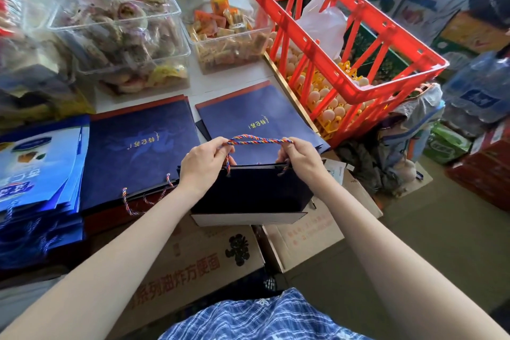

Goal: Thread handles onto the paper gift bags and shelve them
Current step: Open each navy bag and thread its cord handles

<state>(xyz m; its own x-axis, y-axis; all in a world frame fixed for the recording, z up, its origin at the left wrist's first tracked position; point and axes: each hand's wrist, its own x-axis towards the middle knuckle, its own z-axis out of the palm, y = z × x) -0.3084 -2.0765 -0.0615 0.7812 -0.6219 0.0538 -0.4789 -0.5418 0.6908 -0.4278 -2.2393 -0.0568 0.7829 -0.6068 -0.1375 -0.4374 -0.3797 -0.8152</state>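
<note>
At centre frame you hold a dark navy gift bag (249,190) upright over the cardboard boxes (198,254), its mouth toward you. Your left hand (205,164) pinches the left end of the twisted rope handle (258,141), and your right hand (299,159) pinches the right end; the rope arches between them above the bag's top edge. Both ends drop toward the rim, and short tails show just below it, so each end seems to be through its hole already, though your fingers hide the holes and I cannot tell whether the knots are seated.

To finish this step well, keep both pinches close to the rim so the paper does not tear. Pull up evenly until each knot stops against the inside of the panel. Check that the arch stands level, neither side longer. Then turn the bag and do the other face, if that one has no handle yet.

Finished flat bags (138,152) with rope tails lie on the bench at left of centre; a second pile (256,121) lies just beyond your hands, beside the red crate (347,44) at upper right.
</note>
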